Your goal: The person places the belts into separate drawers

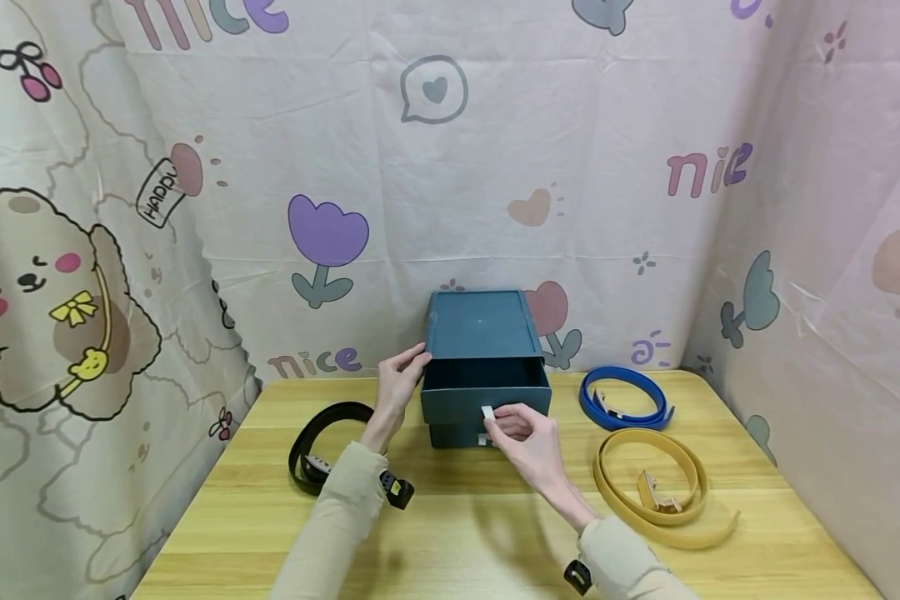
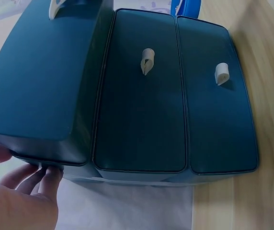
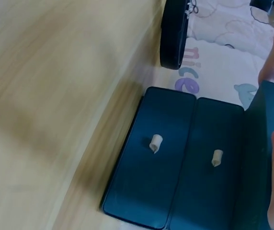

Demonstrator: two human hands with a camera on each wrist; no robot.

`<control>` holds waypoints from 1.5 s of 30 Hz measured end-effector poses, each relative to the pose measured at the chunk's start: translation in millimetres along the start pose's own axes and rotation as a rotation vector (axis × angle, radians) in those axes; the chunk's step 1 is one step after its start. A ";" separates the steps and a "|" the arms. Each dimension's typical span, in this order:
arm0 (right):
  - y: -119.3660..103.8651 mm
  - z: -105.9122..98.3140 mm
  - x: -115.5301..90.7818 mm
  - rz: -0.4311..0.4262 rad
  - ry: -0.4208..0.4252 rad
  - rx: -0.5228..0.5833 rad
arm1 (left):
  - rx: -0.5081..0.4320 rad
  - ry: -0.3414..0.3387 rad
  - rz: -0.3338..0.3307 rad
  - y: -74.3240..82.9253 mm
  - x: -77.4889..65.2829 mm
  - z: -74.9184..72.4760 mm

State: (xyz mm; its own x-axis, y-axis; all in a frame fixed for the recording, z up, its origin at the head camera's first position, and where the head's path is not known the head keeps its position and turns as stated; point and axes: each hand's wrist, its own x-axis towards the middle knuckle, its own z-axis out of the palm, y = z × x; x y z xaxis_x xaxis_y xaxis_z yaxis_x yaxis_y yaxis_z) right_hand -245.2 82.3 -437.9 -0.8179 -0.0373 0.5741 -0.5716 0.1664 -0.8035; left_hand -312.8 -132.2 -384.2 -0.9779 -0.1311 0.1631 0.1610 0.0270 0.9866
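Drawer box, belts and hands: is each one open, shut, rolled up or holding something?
Top drawer: pulled partly out
Middle drawer: shut
Bottom drawer: shut
Black belt: coiled
Blue belt: coiled
Yellow belt: loosely coiled, one end sticking out
Left hand: touching the left side of the drawer box
Right hand: pinching the top drawer's white tab

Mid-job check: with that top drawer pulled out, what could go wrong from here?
The top drawer juts out past the lower drawers; pulled further, it might drop or tip the box. The right hand pinches its small white tab, which might slip free. The left hand touches the box close to that drawer, so its fingers could get nipped if the drawer slides shut.
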 end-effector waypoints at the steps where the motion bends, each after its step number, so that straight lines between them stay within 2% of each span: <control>1: -0.5 0.3 0.2 0.019 0.009 -0.004 | 0.000 -0.001 0.001 -0.3 0.5 0.1; 5: -3.3 0.3 1.4 0.053 0.029 -0.047 | -0.003 0.000 0.006 -0.8 1.8 0.7; 8: -5.9 -0.9 3.3 0.060 0.015 -0.101 | -0.002 0.005 0.008 -0.7 2.5 1.3; 11: -8.0 -3.0 5.8 0.064 -0.040 -0.120 | 0.001 0.007 0.007 -0.8 2.7 1.6; 17: -10.5 -9.1 8.0 0.084 -0.161 -0.037 | 0.016 -0.004 -0.008 0.3 4.3 1.7; 24: -12.8 -14.9 4.7 0.110 -0.238 -0.050 | 0.020 -0.005 -0.018 0.6 4.5 1.4; 31: -17.9 -18.4 -2.4 0.075 -0.284 -0.094 | 0.009 0.014 -0.001 -1.7 2.9 1.5; 39: -14.6 -23.9 -7.8 -0.004 -0.332 -0.034 | 0.010 0.015 -0.004 -1.9 2.1 1.2; 45: -13.3 -26.2 -11.1 -0.011 -0.361 -0.026 | 0.007 0.006 0.004 -1.6 1.1 0.9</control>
State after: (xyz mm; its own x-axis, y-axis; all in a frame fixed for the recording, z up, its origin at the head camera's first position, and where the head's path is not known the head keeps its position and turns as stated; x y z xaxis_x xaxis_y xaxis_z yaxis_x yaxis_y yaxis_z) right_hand -226.8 106.3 -429.5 -0.7849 -0.3840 0.4864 -0.5824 0.1892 -0.7905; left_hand -314.3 -131.5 -385.6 -0.9765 -0.1366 0.1668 0.1635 0.0347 0.9859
